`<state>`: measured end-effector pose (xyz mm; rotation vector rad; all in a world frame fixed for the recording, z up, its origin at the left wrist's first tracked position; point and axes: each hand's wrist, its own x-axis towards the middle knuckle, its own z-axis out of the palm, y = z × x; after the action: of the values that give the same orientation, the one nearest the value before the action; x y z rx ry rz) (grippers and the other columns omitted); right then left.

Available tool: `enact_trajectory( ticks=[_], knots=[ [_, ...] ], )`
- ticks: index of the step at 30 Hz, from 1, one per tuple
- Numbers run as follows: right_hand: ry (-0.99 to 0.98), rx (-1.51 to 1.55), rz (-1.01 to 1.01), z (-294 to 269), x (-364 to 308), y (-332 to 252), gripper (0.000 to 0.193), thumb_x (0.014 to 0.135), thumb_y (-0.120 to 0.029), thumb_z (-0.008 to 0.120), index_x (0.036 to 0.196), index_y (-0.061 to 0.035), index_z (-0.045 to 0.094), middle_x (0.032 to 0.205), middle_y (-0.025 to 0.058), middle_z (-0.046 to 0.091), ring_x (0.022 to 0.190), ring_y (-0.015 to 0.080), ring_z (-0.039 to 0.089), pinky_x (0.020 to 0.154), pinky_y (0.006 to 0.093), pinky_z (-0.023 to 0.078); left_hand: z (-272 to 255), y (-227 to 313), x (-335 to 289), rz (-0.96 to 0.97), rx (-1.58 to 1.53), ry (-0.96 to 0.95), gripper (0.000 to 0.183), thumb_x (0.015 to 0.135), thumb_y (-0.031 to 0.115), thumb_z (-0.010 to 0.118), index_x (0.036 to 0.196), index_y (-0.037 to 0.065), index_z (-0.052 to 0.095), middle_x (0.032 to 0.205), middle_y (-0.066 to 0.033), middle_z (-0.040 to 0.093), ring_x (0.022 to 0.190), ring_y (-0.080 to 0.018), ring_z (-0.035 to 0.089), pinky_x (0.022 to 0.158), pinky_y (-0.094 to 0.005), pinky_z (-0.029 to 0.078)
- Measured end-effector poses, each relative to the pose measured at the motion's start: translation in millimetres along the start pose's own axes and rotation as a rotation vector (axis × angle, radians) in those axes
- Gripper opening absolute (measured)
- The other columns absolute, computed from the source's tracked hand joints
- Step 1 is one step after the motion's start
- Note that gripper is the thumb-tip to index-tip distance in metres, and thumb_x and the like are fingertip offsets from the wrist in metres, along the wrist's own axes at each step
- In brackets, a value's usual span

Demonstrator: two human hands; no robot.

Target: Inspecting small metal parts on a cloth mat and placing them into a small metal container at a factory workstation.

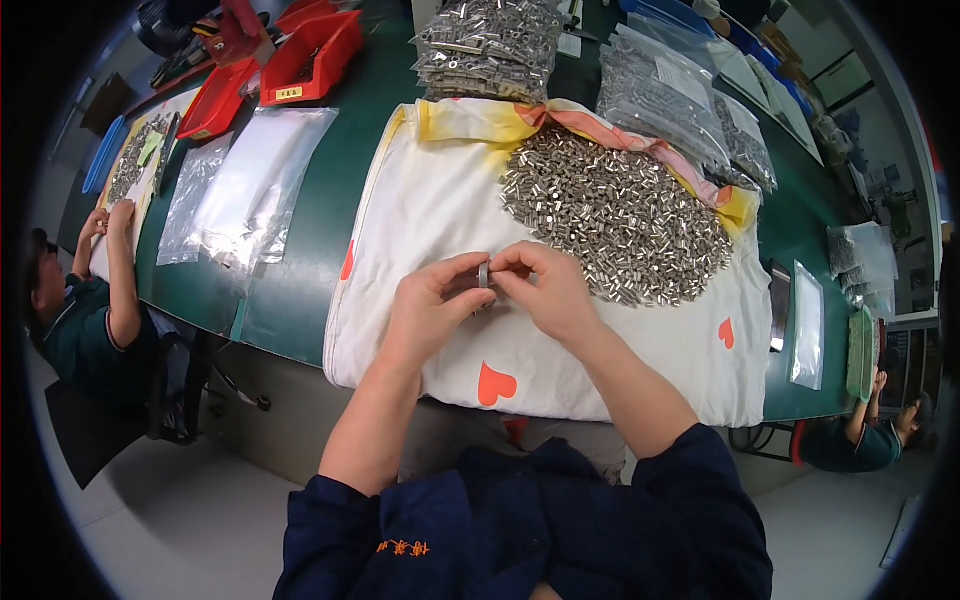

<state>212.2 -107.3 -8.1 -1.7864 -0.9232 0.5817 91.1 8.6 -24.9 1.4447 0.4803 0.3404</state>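
Note:
Between my two hands, over the white cloth (420, 210) with red hearts, is a small round metal ring gauge or ring-like piece (484, 274). My left hand (432, 300) pinches it between thumb and fingers. My right hand (545, 290) meets it from the other side with thumb and fingertips pressed together; whatever tiny thing they hold is hidden. Just beyond my right hand lies a wide heap of small silvery metal cylinders (620, 215), spread on the cloth.
Clear bags of metal parts (490, 45) are stacked behind the heap, with more bags (660, 95) to the right. Flat plastic bags (255, 185) and red bins (310, 60) are at left. A phone-like dark object (779, 300) lies right. Co-workers sit at both sides.

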Motion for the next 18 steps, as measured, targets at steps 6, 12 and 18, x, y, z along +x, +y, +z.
enact_trajectory(
  ticks=[6,12,18],
  knots=[
    [0.281,-0.207,-0.153,-18,7,4,0.012,0.074,-0.013,0.065,0.081,-0.0041,0.063,0.078,0.0081,0.062,0.071,0.0207,0.058,0.065,0.0309,0.046,1,-1,0,0.000,-0.016,0.017,0.036,0.074,-0.002,0.066,0.110,-0.001,0.059,0.093,-0.0069,0.065,0.082,-0.0099,0.061,0.072,-0.0225,0.050],
    [0.192,-0.687,-0.286,-38,22,14,0.007,0.074,-0.012,0.060,0.078,-0.0062,0.063,0.077,0.0086,0.060,0.076,0.0251,0.055,0.072,0.0380,0.043,-2,0,-1,0.022,0.124,-0.039,0.037,0.075,-0.008,0.063,0.111,-0.002,0.057,0.102,-0.0057,0.062,0.088,-0.0109,0.059,0.077,-0.0234,0.050],
    [0.127,-0.930,-0.420,-25,26,23,0.005,0.071,-0.013,0.063,0.070,-0.0090,0.061,0.073,0.0058,0.055,0.076,0.0247,0.052,0.071,0.0374,0.041,-2,-2,-1,0.021,0.048,-0.028,0.036,0.073,-0.002,0.067,0.108,0.000,0.059,0.099,-0.0051,0.063,0.089,-0.0114,0.059,0.077,-0.0240,0.049]
  ],
)
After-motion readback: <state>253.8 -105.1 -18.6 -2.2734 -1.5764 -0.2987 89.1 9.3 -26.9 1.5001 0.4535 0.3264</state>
